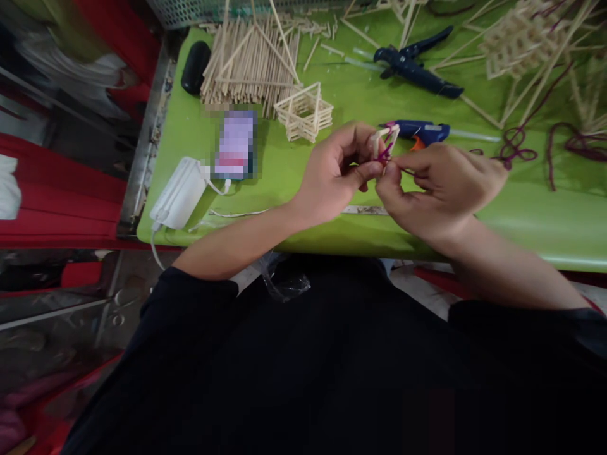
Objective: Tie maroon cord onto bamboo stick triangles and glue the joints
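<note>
Between my two hands is a small frame of pale wooden sticks (pixel 393 134) with purple cord (pixel 385 153) wound on it. My left hand (pixel 339 170) is closed on the frame's left side, thumb and fingers pinching it. From the right, my right hand (pixel 436 189) pinches the purple cord at the lower part of the frame, its thumb and index finger meeting close to my left thumb. Just behind the frame lies a blue glue gun (pixel 424 130) with an orange trigger. The fingertips partly hide the frame and the cord.
On the green table (pixel 284 183) lie a pile of sticks (pixel 256 60), a star-shaped stick piece (pixel 305 114), a phone (pixel 236 142), a white power bank (pixel 179 193), a dark cutter (pixel 417 69) and a black case (pixel 196 67). Larger stick structures (pixel 521 41) stand at the right.
</note>
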Action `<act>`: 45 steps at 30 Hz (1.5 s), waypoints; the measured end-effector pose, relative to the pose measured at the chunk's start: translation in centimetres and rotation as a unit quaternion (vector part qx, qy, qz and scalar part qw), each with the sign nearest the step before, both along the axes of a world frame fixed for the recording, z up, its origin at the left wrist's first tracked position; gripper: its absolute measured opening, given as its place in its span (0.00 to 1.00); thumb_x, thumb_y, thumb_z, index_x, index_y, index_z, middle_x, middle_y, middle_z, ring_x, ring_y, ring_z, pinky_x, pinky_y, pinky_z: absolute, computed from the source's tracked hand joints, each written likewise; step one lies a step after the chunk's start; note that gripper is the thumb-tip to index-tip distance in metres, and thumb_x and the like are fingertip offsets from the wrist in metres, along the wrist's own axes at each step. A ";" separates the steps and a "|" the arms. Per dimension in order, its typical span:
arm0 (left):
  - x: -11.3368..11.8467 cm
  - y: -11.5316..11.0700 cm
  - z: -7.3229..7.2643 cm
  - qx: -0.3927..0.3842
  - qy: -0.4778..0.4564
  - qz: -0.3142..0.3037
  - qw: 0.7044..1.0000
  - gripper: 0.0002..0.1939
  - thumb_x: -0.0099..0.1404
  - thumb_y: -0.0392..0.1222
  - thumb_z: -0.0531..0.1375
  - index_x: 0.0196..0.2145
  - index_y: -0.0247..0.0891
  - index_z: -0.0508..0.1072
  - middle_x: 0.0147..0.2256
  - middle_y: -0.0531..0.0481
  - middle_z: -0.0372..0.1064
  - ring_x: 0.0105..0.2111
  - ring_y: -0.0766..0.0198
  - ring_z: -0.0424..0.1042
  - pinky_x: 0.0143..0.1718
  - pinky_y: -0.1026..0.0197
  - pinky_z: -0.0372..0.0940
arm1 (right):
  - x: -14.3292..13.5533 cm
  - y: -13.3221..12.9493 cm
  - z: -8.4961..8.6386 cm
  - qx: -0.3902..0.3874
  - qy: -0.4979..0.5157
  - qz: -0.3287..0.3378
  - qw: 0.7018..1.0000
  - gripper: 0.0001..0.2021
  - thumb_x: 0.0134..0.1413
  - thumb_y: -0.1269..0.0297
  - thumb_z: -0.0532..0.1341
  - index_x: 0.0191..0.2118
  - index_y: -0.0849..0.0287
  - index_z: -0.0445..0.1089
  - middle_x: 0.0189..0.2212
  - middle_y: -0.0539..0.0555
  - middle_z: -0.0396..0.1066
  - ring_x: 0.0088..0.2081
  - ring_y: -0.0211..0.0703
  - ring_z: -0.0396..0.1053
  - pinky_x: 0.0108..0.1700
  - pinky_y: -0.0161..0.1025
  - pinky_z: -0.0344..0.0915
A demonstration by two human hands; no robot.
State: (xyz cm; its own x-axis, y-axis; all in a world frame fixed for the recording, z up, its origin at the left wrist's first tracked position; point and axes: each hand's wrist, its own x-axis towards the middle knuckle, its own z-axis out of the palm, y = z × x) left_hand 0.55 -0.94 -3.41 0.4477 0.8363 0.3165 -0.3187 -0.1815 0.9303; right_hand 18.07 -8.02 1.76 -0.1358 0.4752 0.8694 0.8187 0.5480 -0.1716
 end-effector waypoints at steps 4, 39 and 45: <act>0.5 -0.2 0.0 0.033 -0.025 -0.030 0.999 0.23 0.68 0.62 0.76 0.43 0.44 0.74 0.35 0.55 0.71 0.32 0.70 0.70 0.31 0.61 0.72 | 0.6 -0.4 -0.5 -0.036 -0.019 -0.057 0.998 0.09 0.64 0.60 0.62 0.31 0.50 0.76 0.19 0.49 0.62 0.22 0.45 0.61 0.31 0.46 0.60; 0.7 -1.0 0.4 -0.004 0.024 0.066 0.998 0.27 0.66 0.63 0.77 0.39 0.42 0.72 0.36 0.53 0.72 0.35 0.70 0.72 0.34 0.63 0.69 | 1.2 -0.2 -1.6 -0.063 -0.045 0.006 0.997 0.13 0.73 0.61 0.60 0.33 0.49 0.76 0.19 0.49 0.63 0.22 0.45 0.64 0.29 0.46 0.63; 0.8 -1.1 -0.1 0.074 -0.059 0.048 0.994 0.18 0.69 0.54 0.76 0.41 0.44 0.73 0.37 0.55 0.74 0.34 0.72 0.72 0.29 0.66 0.69 | 0.6 0.0 -0.9 0.016 -0.051 0.018 0.998 0.11 0.68 0.60 0.63 0.32 0.50 0.76 0.16 0.47 0.60 0.19 0.43 0.63 0.26 0.43 0.61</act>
